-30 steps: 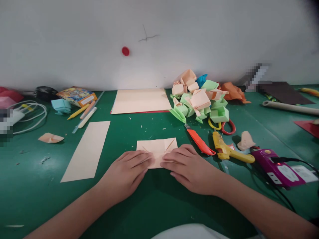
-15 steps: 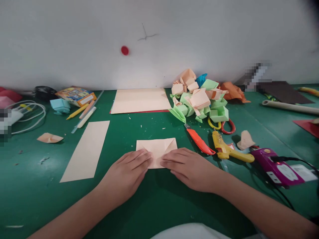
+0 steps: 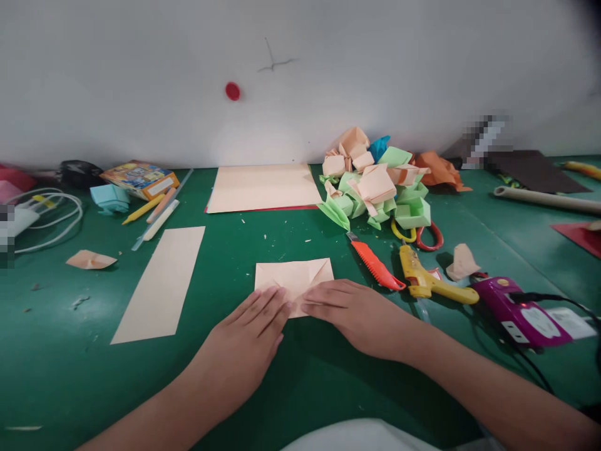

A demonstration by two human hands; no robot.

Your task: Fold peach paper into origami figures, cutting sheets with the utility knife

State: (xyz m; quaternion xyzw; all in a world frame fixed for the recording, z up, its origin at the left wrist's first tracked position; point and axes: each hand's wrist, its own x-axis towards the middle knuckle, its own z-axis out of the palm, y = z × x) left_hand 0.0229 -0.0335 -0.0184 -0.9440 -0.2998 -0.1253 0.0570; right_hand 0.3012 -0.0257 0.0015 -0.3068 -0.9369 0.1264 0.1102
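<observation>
L hand [image 3: 248,341] and R hand [image 3: 359,313] are lying flat on the folded peach paper [image 3: 293,277] — fingers [image 3: 265,304] straight, together, gripping nothing, tips nearly meeting. Paper's sitting on the desk [image 3: 70,357] just left of the orange cutter [image 3: 375,266], long axis running left-right.

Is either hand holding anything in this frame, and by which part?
Nothing is lifted or gripped. The left hand and right hand lie flat, fingertips pressing the near edge of the folded peach paper against the green table.
</observation>
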